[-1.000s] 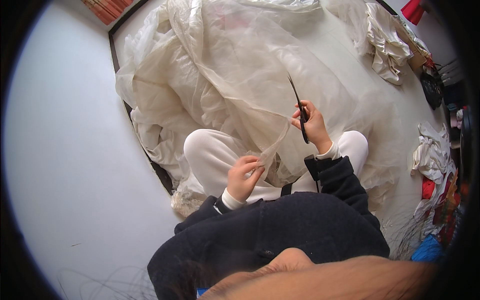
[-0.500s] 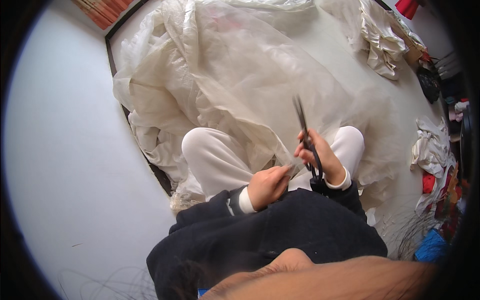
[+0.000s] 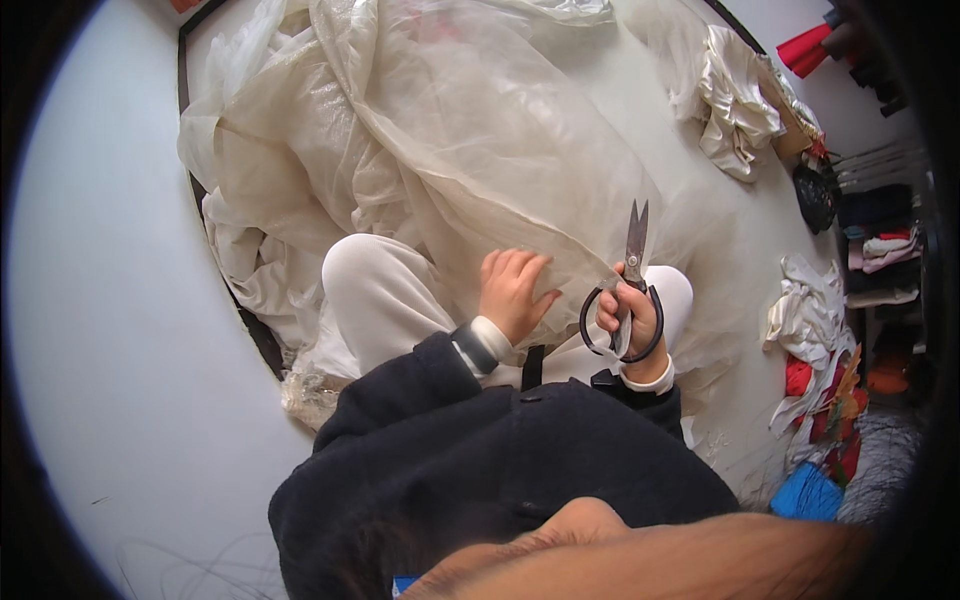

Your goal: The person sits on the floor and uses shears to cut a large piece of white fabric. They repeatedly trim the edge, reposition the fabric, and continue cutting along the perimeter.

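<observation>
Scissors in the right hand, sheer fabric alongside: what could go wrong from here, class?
The scissors, tips slightly parted, could snag or nick the sheer fabric spread behind them. Their blades might also poke the right knee, which lies close beside the right hand.

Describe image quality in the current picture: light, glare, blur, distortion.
Head view: soft, fairly even light, no strong shadows; head view: mild sheen on the crumpled satin cloth; head view: scissors fairly crisp, left hand perhaps slightly soft; head view: black fisheye rim darkens the corners, and the dark strip at left appears bent.
</observation>
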